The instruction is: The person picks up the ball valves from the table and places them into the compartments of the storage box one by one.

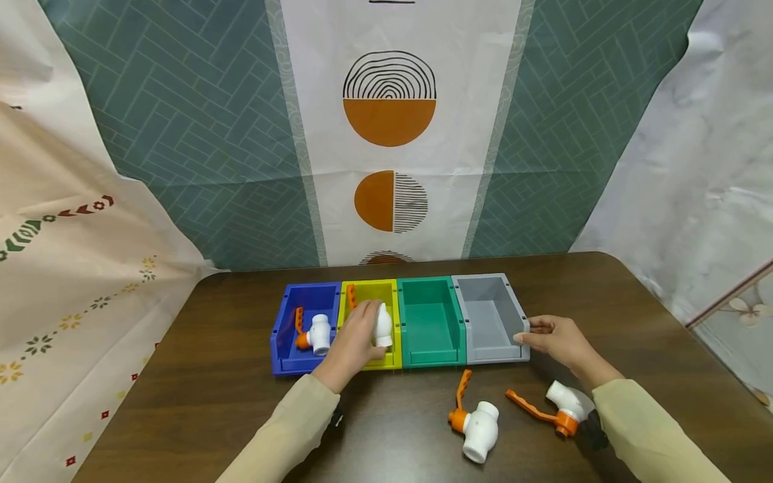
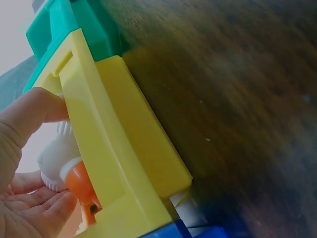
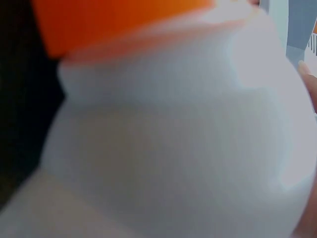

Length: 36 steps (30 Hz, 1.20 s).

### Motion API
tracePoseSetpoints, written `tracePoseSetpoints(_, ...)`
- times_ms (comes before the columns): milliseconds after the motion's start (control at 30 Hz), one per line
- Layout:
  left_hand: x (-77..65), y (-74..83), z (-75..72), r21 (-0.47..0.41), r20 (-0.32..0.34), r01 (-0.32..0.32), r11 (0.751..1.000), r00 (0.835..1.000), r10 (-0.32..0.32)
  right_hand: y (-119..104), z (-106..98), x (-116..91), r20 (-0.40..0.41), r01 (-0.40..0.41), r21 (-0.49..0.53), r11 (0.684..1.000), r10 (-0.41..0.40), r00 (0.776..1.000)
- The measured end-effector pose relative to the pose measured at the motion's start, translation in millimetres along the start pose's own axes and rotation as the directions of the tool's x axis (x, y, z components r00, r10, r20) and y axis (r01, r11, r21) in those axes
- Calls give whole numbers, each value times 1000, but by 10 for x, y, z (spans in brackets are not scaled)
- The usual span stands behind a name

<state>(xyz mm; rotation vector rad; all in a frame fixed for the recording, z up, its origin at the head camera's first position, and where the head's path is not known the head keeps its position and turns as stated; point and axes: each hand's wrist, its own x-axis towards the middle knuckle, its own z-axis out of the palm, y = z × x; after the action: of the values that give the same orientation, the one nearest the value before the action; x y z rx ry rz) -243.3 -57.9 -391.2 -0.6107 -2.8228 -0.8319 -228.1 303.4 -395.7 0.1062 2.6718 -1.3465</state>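
Observation:
In the head view, my left hand (image 1: pixel 355 345) reaches into the yellow bin (image 1: pixel 391 360) and holds a white ball valve (image 1: pixel 383 327) with an orange handle. From the left wrist view, the thumb and fingers span the white valve body (image 2: pixel 57 153) behind the bin's front wall (image 2: pixel 99 139). My right hand (image 1: pixel 558 342) grips the front right corner of the grey bin (image 1: pixel 498 353), thumb at the front rim and fingers along its outer side. A blurred white valve body (image 3: pixel 168 139) with an orange part fills most of the right wrist view.
A blue bin (image 1: pixel 292 366) holding another ball valve (image 1: pixel 321 335) adjoins the yellow one. The green bin (image 1: pixel 431 359) stands between yellow and grey. Two more ball valves lie on the dark wooden table: one in front (image 1: pixel 481 431), one near the right forearm (image 1: pixel 570 404).

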Motion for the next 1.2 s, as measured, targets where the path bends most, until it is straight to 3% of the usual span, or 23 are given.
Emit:
tracePoseSetpoints(200, 66, 7, 8, 12, 49, 29, 1000, 998, -29, 8, -14, -4, -1, 8, 7, 1000, -8, 1000)
tracePoseSetpoints(500, 117, -13, 11, -38, 102, 79, 996, 992, -75, 20, -24, 0, 2, 14, 8, 1000, -14, 1000)
tracePoseSetpoints(1200, 165, -45, 0, -33, 139, 84, 996, 987, -79, 12, -3, 10, 5, 26, 5, 1000, -26, 1000)
